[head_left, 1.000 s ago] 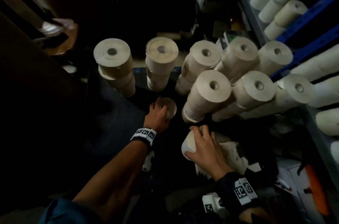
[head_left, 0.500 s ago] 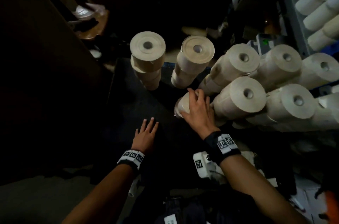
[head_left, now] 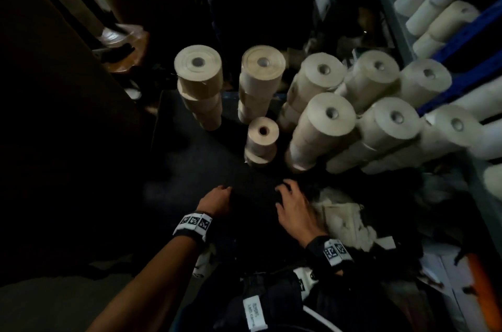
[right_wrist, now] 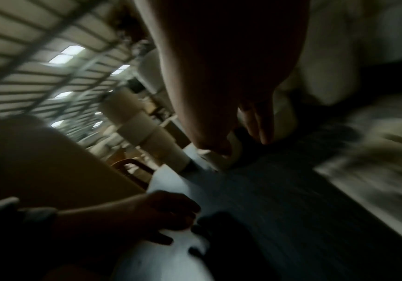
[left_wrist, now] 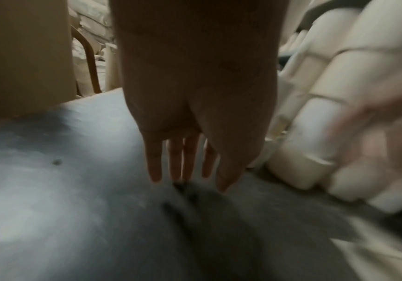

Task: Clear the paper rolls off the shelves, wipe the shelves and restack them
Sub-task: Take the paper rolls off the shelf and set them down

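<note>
The left hand [head_left: 216, 199] rests on the dark tabletop [head_left: 190, 163] with fingers straight and holding nothing. Beyond it, a short stack of paper rolls [head_left: 261, 141] stands upright on the tabletop, between taller stacks [head_left: 199, 84] and leaning stacks [head_left: 323, 127]. The right hand [head_left: 294, 206], just right of the left, lies loosely open and empty. Farther right, a blue shelf [head_left: 467, 32] holds more rolls.

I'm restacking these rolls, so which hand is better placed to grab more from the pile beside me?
Right. The right hand sits beside the heap of white rolls and holds nothing; the left hand is on the far side, over the dark surface.
</note>
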